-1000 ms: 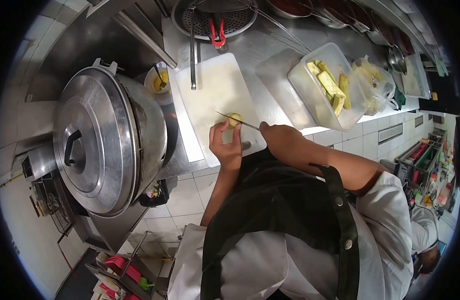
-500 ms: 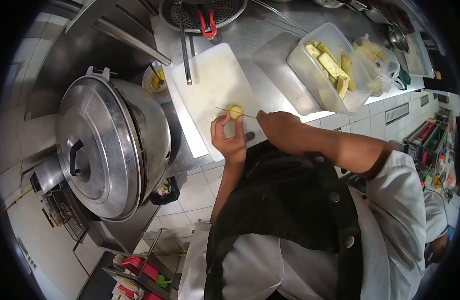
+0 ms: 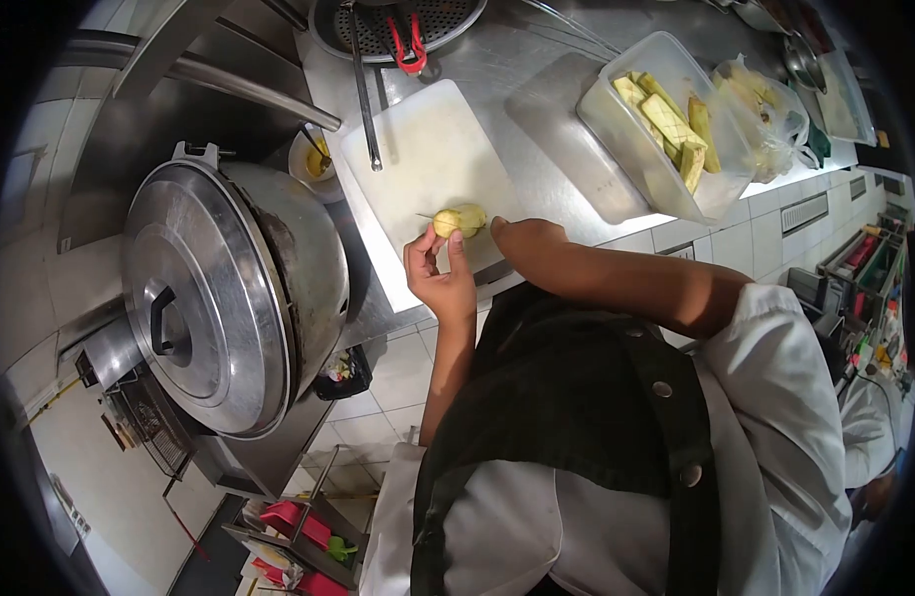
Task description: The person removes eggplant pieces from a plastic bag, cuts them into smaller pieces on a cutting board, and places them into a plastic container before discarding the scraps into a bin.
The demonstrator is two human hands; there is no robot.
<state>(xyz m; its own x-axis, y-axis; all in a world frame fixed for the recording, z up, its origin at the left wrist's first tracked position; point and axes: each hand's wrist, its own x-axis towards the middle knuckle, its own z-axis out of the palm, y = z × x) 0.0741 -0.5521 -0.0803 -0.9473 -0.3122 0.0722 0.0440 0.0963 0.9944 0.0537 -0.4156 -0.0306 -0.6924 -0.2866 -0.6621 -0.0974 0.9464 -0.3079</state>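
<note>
Head view: the left hand (image 3: 441, 286) pinches a pale yellow piece (image 3: 460, 221) by its rounded end, thumb and fingertips nearly closed on it, the palm free. The piece is over the near part of the board (image 3: 423, 129); whether it touches the board cannot be told. The right hand (image 3: 529, 241) is curled shut, seemingly round the handle of a knife (image 3: 425, 215); only the thin tip shows, past the far side of the piece, so the edge's direction is unclear.

For clean, safe work, the piece is better steadied flat on the board than gripped only by the tips. The left thumb and fingers look close to the blade's line; curling the tips back would guard them. Short, level strokes, with the right wrist steady, should keep the cut even, and a smooth, round piece like this may roll if pressed from one side.

A long handle (image 3: 364, 104) lies across the board's far left corner, well apart from the hands. On the counter (image 3: 497, 74), to the right, a tub (image 3: 626, 164) holds more pale pieces (image 3: 666, 117), with a plastic bag (image 3: 780, 129) beside it.
</note>
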